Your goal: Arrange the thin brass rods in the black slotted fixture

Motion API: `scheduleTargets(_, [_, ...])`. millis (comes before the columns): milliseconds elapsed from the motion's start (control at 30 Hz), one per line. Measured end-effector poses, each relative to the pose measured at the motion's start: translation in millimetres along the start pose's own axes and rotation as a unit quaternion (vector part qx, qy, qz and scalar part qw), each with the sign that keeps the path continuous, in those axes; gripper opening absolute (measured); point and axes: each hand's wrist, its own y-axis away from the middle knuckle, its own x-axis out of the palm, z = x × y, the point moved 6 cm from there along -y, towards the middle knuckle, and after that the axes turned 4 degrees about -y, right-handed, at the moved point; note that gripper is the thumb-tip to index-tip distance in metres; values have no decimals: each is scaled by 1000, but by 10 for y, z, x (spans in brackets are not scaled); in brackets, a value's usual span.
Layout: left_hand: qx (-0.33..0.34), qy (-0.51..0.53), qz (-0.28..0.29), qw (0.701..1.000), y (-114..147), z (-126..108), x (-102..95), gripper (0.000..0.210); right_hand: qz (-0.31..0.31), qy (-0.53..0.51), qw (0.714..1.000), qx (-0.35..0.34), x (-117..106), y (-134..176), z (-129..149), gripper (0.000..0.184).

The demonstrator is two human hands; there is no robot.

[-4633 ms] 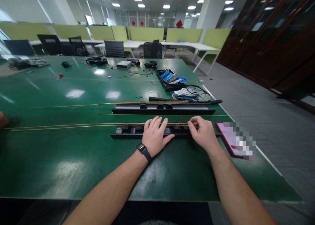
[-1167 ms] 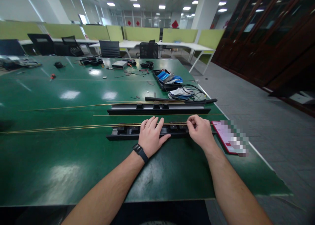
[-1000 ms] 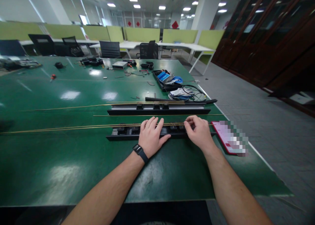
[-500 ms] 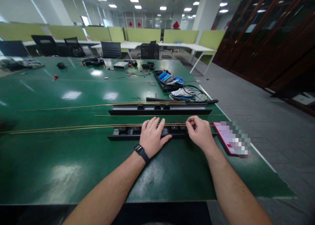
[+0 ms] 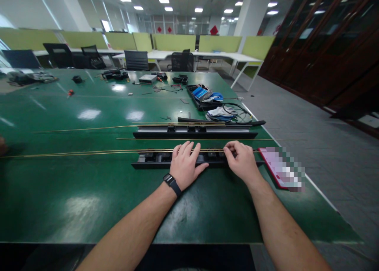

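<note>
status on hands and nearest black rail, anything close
Left hand spread over long black metal rail. Right hand pinching thin golden rods. Flat red-edged rectangular panel near rail's right end.

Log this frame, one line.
left hand: spread over near rail, gold rods | right hand: pinching gold rods | far rail: untouched, beyond near rail

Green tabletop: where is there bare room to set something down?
Bare patches: left of the left forearm, nearer than the nearest golden rods; between the forearms, nearer than the front black rail. Crowded: that rail, under the left hand and right hand, and around the black tray.
</note>
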Motion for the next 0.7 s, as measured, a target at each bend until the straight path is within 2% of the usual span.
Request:
scheduleTargets(267, [0, 0, 2, 1000, -6, 11, 10, 64, 1, 1, 1000, -1, 13, 1, -30, 13])
scheduleTargets(700, [3, -2, -1, 1000, -2, 17, 19, 64, -8, -8, 999, 37, -68, -33, -81, 13])
